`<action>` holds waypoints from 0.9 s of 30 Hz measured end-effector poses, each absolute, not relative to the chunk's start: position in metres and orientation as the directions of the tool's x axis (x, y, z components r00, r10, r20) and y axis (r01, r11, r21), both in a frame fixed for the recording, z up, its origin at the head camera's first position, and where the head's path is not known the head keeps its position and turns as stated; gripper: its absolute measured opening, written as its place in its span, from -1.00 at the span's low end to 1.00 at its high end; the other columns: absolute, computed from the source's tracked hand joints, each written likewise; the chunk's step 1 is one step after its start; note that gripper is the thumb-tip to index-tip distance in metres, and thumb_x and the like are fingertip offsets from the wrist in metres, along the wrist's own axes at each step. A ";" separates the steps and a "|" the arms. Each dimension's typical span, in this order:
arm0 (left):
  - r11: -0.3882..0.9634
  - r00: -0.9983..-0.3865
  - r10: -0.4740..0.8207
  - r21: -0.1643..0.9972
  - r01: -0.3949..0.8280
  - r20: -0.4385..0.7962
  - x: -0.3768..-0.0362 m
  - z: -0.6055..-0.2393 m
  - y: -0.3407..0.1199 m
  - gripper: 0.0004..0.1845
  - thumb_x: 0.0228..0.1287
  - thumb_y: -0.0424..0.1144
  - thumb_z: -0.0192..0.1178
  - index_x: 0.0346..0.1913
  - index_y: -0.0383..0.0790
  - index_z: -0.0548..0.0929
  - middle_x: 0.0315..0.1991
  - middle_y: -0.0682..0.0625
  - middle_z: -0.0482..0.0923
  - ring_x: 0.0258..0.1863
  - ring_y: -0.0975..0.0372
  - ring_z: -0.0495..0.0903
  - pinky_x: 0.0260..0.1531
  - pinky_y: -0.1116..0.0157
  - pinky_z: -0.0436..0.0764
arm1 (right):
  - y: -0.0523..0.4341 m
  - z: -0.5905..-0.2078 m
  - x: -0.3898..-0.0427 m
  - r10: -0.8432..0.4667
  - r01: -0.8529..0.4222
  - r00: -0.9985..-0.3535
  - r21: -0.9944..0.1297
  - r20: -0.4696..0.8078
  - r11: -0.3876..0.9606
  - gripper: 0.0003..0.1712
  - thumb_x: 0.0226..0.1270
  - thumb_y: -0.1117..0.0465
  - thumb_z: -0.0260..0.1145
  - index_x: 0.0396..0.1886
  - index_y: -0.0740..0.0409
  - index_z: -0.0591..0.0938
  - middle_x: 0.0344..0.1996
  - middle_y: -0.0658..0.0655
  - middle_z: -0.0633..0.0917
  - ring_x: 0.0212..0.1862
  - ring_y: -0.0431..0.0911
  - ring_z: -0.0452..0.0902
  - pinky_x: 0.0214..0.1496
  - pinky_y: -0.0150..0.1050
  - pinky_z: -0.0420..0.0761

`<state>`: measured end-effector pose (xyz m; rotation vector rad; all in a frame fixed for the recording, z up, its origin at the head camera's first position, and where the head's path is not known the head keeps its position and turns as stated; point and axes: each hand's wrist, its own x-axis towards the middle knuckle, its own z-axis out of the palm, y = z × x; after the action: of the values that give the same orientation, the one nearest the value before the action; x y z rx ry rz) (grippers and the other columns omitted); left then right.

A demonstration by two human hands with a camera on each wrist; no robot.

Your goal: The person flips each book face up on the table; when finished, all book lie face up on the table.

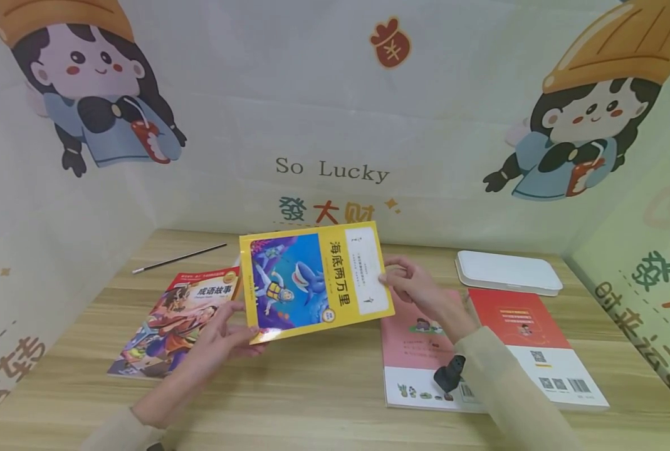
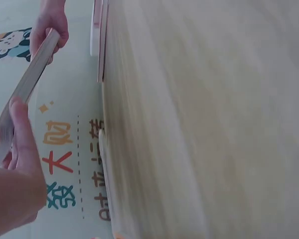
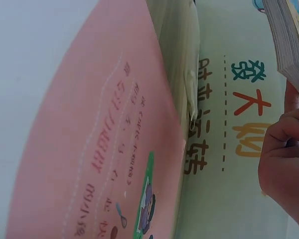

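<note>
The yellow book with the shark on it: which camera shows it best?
The head view: the yellow book shows its whole cover, held up between left hand and right hand. The left wrist view shows only its thin edge; the right wrist view, only a corner of its pages.

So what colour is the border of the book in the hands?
Yellow, around a blue undersea picture on the held book; the head view shows it best.
</note>
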<state>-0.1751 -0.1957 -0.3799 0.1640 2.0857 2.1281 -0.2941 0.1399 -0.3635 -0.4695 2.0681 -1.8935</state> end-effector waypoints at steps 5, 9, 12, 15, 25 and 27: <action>0.040 -0.965 0.256 0.998 -0.049 -0.058 -0.177 -0.378 -0.200 -0.51 0.22 -0.23 0.10 0.10 -0.32 0.15 -0.16 -0.27 0.53 -0.21 -0.09 0.54 -0.20 0.08 0.53 | 0.141 -0.367 -0.296 -0.450 -0.007 -0.893 -0.999 -0.008 0.031 -0.56 0.19 0.32 0.16 0.05 0.33 0.31 -0.46 0.06 0.57 -0.52 -0.22 0.42 -0.43 -0.42 0.44; 0.020 -0.978 0.197 0.997 -0.071 -0.073 -0.180 -0.378 -0.201 -0.53 0.23 -0.20 0.08 0.10 -0.35 0.19 -0.09 -0.23 0.46 -0.15 0.05 0.53 -0.13 0.14 0.50 | 0.141 -0.370 -0.297 -0.447 0.025 -0.894 -1.000 -0.029 0.014 -0.60 0.21 0.32 0.14 0.04 0.34 0.34 -0.21 0.15 0.61 -0.24 -0.10 0.55 -0.15 -0.26 0.53; -0.039 -0.986 0.142 0.995 -0.088 -0.082 -0.183 -0.379 -0.202 -0.54 0.25 -0.22 0.06 0.10 -0.38 0.20 -0.11 -0.19 0.47 -0.15 0.09 0.52 -0.11 0.17 0.49 | 0.140 -0.373 -0.297 -0.453 0.029 -0.890 -0.999 -0.042 0.035 -0.61 0.21 0.31 0.14 0.02 0.34 0.36 -0.18 0.18 0.59 -0.22 -0.08 0.54 -0.10 -0.24 0.50; -0.084 -0.990 0.096 0.990 -0.110 -0.102 -0.187 -0.380 -0.206 -0.48 0.24 -0.18 0.07 0.16 -0.34 0.18 -0.06 -0.18 0.47 -0.14 0.09 0.53 -0.07 0.15 0.46 | 0.139 -0.374 -0.296 -0.478 0.032 -0.877 -0.998 -0.056 0.057 -0.63 0.20 0.32 0.13 0.01 0.34 0.37 -0.17 0.19 0.59 -0.21 -0.07 0.52 -0.08 -0.24 0.48; -0.073 -0.998 0.030 0.996 -0.050 -0.048 -0.192 -0.382 -0.217 -0.35 0.26 -0.19 0.06 0.32 -0.15 -0.01 -0.12 -0.17 0.44 -0.24 0.13 0.55 -0.16 0.18 0.52 | 0.139 -0.379 -0.296 -0.557 0.064 -0.822 -0.991 -0.120 0.120 -0.56 0.21 0.28 0.14 0.07 0.37 0.34 -0.22 0.22 0.60 -0.61 -0.23 0.30 -0.54 -0.43 0.31; -0.033 -0.999 0.030 0.999 -0.038 -0.037 -0.192 -0.382 -0.218 -0.39 0.26 -0.21 0.06 0.30 -0.18 0.04 -0.18 -0.15 0.47 -0.27 0.12 0.57 -0.18 0.16 0.53 | 0.139 -0.379 -0.295 -0.560 0.085 -0.815 -0.987 -0.149 0.138 -0.55 0.20 0.25 0.15 0.07 0.32 0.36 -0.19 0.22 0.59 -0.59 -0.21 0.33 -0.53 -0.43 0.33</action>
<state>-0.1916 -0.2185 -0.3824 -0.0081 2.1506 2.2247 -0.2952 0.1386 -0.3795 -0.4546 1.9296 -1.7248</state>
